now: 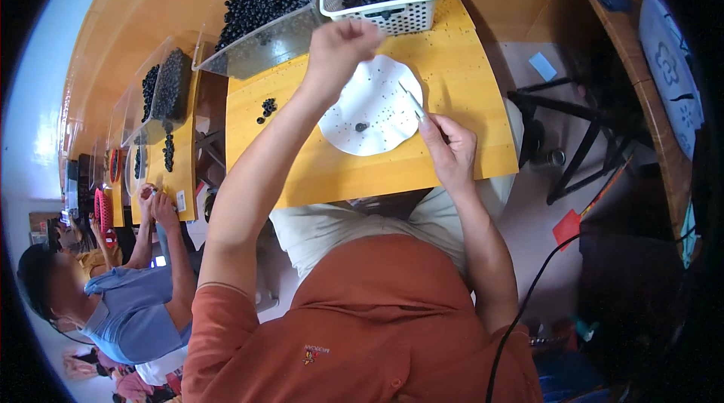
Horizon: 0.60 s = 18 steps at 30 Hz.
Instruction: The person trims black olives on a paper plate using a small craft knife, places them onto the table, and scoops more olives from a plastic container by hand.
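Note:
A white wavy-edged plate (347, 112) lies on the yellow table, scattered with tiny dark specks. One small black round piece (361, 127) rests near the plate's lower edge. My left hand (343, 52) is raised over the plate's far left side, just short of the white basket. Its fingers are curled together and slightly blurred, so whatever is in them is hidden. Over the plate's right side, my right hand (450, 148) grips a slim pale tool (412, 101) with a thin pointed tip, angled toward the far left.
A white perforated basket (381, 18) of small black pieces stands at the table's far edge. Beside it is a clear bin (260, 44) of black rings. Several loose black rings (267, 109) lie left of the plate. Another person (136, 305) works at the left table.

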Each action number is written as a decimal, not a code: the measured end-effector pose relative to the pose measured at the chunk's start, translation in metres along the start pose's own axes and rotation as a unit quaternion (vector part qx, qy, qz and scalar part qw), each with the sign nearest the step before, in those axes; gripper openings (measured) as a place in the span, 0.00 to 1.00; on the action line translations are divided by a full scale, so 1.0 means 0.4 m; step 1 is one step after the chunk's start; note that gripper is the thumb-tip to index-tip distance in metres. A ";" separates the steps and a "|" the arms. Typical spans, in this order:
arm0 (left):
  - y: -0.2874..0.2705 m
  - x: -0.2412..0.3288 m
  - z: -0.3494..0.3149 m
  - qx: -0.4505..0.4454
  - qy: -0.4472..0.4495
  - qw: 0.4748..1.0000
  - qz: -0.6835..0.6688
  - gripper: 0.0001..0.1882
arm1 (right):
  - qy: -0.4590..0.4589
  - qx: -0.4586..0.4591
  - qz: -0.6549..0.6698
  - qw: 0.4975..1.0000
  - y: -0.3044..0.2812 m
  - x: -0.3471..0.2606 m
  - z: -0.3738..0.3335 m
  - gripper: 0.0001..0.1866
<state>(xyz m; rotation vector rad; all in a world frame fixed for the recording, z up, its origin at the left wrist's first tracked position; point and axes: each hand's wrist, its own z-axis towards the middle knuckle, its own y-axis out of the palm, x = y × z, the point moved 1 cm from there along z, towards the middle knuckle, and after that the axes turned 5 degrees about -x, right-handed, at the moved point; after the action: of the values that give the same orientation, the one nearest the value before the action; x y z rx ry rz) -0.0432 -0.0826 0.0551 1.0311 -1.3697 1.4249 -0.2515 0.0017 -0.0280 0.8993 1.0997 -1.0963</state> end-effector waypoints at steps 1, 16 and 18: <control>-0.010 -0.030 -0.029 -0.005 -0.005 1.000 0.001 0.12 | -0.003 0.006 0.014 1.000 -0.001 0.001 0.002 0.16; -0.022 -0.069 -0.200 -0.247 0.038 0.877 0.411 0.12 | 0.023 -0.003 0.004 1.000 -0.005 0.003 -0.006 0.16; -0.021 -0.067 -0.208 -0.208 0.016 0.935 0.288 0.12 | 0.014 0.004 0.004 1.000 -0.004 0.003 -0.005 0.16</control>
<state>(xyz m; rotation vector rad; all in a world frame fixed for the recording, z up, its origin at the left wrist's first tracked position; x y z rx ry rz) -0.0272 -0.0008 0.0278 0.3354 -1.9442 1.4438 -0.2533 0.0028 -0.0296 0.9270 1.1152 -1.0851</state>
